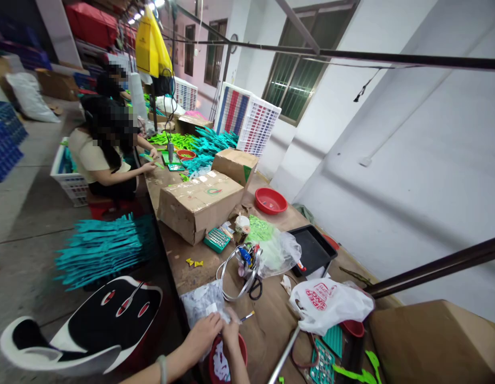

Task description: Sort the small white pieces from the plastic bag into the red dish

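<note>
My left hand [206, 332], with a pale bangle [162, 368] on its wrist, is closed, fingers bent inward. Against its fingertips is my right hand [230, 332], closed as well. What they pinch between them is too small and hidden to make out. Just beyond the fingers lies a clear plastic bag [201, 298] of whitish-grey pieces, at the near table edge. Below my hands stands a red bowl [244, 349] containing white pieces [221, 364], partly covered by my right forearm. A thin brush-like tool [247, 316] rests to the right of my fingers.
Beyond are coiled silver cable [231, 288], a green tray of metal parts [217, 240], cardboard boxes [203, 200] and a black tray [311, 248]. To the right lie a white carrier bag [331, 305] and a metal rod [285, 354]. A co-worker [107, 154] sits farther along the table.
</note>
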The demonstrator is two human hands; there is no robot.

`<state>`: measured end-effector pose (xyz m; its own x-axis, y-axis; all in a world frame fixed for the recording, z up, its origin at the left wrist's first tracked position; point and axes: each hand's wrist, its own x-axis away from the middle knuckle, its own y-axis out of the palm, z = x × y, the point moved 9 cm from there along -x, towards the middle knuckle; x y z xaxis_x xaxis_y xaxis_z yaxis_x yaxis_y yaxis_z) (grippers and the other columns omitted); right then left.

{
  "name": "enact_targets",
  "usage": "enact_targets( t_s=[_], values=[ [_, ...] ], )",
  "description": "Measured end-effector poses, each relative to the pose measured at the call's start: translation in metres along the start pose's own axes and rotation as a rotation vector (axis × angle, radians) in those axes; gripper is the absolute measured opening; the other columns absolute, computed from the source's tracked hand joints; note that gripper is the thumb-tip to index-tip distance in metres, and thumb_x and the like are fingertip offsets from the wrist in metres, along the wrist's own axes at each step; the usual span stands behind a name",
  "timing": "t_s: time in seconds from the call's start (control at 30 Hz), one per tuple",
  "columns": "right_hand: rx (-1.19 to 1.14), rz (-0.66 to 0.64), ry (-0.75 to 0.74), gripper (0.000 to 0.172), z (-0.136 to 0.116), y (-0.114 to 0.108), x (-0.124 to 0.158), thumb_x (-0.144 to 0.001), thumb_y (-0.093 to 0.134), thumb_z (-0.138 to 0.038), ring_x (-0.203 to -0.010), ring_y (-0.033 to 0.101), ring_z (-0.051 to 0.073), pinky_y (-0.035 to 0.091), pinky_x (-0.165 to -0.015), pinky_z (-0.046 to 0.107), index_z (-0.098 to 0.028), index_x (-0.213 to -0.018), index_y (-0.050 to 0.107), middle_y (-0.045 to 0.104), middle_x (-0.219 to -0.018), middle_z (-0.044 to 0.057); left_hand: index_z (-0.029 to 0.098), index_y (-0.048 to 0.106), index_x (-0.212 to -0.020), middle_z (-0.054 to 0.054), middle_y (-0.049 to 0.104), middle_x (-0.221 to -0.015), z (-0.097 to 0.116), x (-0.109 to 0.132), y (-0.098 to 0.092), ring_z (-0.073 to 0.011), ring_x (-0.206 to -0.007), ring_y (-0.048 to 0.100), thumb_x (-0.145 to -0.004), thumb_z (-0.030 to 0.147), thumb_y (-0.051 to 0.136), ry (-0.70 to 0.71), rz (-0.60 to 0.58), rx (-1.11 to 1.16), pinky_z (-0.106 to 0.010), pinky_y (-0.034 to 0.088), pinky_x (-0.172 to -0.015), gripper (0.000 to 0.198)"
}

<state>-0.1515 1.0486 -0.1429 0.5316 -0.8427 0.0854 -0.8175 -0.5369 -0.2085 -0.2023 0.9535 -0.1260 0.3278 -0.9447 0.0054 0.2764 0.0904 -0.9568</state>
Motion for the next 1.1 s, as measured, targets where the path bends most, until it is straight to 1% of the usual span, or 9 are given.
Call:
enact_targets(
  t_s=[0.07, 0.17, 0.27, 0.33, 0.5, 0.67, 0.87, 1.0, 1.1],
  values=[
    [0.012, -0.001, 0.005, 0.024, 0.004, -0.004, 0.000, -0.073, 0.074, -0.037, -0.092, 0.071, 0.025, 0.057, -0.091, 0.042, -0.015, -0.083, 0.074, 0.076, -0.094, 0.012, 0.020, 0.062, -0.116, -0.012, 0.063, -0.126, 0.001, 0.002, -0.002, -0.0260, -0.113, 0.061, -0.089, 0.000, 0.042, 0.031, 0.018, -0.004, -0.040, 0.054, -0.092, 0.039],
    [0.029, 0.025, 0.000, 0.028, 0.007, -0.009, 0.002, -0.065, 0.071, -0.037, -0.101, 0.070, 0.033, 0.054, -0.097, 0.045, -0.016, -0.082, 0.076, 0.076, -0.099, 0.017, 0.019, 0.061, -0.120, -0.013, 0.060, -0.133, -0.002, 0.002, -0.004, -0.0281, -0.120, 0.059, -0.088, -0.001, 0.039, 0.000, 0.043, -0.023, -0.043, 0.054, -0.094, 0.044],
    [0.030, 0.008, -0.020, 0.030, 0.004, -0.006, 0.005, -0.067, 0.067, -0.038, -0.097, 0.071, 0.033, 0.056, -0.093, 0.045, -0.015, -0.086, 0.077, 0.076, -0.100, 0.017, 0.015, 0.058, -0.126, -0.017, 0.060, -0.132, -0.004, -0.002, -0.004, -0.0312, -0.122, 0.059, -0.082, -0.006, 0.033, -0.074, 0.058, -0.047, -0.048, 0.055, -0.092, 0.055],
    [0.027, -0.021, -0.036, 0.029, 0.000, -0.002, 0.006, -0.069, 0.066, -0.036, -0.093, 0.072, 0.032, 0.058, -0.089, 0.043, -0.016, -0.086, 0.077, 0.077, -0.098, 0.017, 0.014, 0.057, -0.128, -0.017, 0.062, -0.129, -0.002, -0.006, -0.004, -0.0307, -0.120, 0.060, -0.080, -0.007, 0.031, -0.105, 0.060, -0.055, -0.049, 0.055, -0.093, 0.058],
    [0.028, -0.086, -0.089, 0.021, -0.012, 0.003, 0.010, -0.066, 0.069, -0.030, -0.099, 0.072, 0.032, 0.055, -0.096, 0.045, -0.021, -0.082, 0.079, 0.078, -0.096, 0.013, 0.013, 0.060, -0.123, -0.016, 0.066, -0.120, 0.003, -0.014, -0.012, -0.0292, -0.114, 0.061, -0.084, -0.001, 0.035, -0.129, 0.060, -0.048, -0.047, 0.052, -0.095, 0.048],
    [0.032, -0.106, -0.104, 0.025, -0.018, 0.004, 0.010, -0.069, 0.064, -0.031, -0.094, 0.072, 0.032, 0.056, -0.092, 0.046, -0.018, -0.084, 0.079, 0.077, -0.094, 0.015, 0.014, 0.065, -0.109, -0.015, 0.066, -0.112, -0.004, -0.021, -0.023, -0.0292, -0.109, 0.063, -0.083, -0.002, 0.037, -0.157, 0.027, -0.030, -0.046, 0.052, -0.093, 0.042],
    [0.059, -0.094, -0.149, 0.029, -0.028, 0.000, 0.006, -0.070, 0.060, -0.033, -0.088, 0.073, 0.029, 0.058, -0.085, 0.040, -0.017, -0.086, 0.079, 0.078, -0.088, 0.014, 0.014, 0.065, -0.115, -0.016, 0.063, -0.124, 0.001, -0.027, -0.033, -0.0313, -0.120, 0.058, -0.085, -0.001, 0.045, -0.166, 0.008, -0.004, -0.047, 0.052, -0.094, 0.039],
    [0.123, -0.088, -0.184, 0.034, -0.038, -0.005, 0.010, -0.073, 0.056, -0.027, -0.099, 0.071, 0.030, 0.055, -0.093, 0.041, -0.015, -0.095, 0.078, 0.077, -0.101, 0.016, 0.013, 0.063, -0.116, -0.012, 0.063, -0.122, 0.002, -0.030, -0.041, -0.0265, -0.115, 0.060, -0.089, 0.006, 0.055, -0.167, -0.039, 0.031, -0.044, 0.054, -0.091, 0.028],
    [0.158, -0.116, -0.177, 0.041, -0.035, 0.000, 0.019, -0.073, 0.054, -0.020, -0.107, 0.067, 0.026, 0.050, -0.102, 0.039, -0.015, -0.108, 0.074, 0.074, -0.111, 0.014, 0.014, 0.062, -0.113, -0.009, 0.063, -0.119, -0.007, -0.026, -0.041, -0.0231, -0.107, 0.061, -0.093, 0.019, 0.059, -0.157, -0.092, 0.083, -0.042, 0.054, -0.089, 0.020]
  ],
)
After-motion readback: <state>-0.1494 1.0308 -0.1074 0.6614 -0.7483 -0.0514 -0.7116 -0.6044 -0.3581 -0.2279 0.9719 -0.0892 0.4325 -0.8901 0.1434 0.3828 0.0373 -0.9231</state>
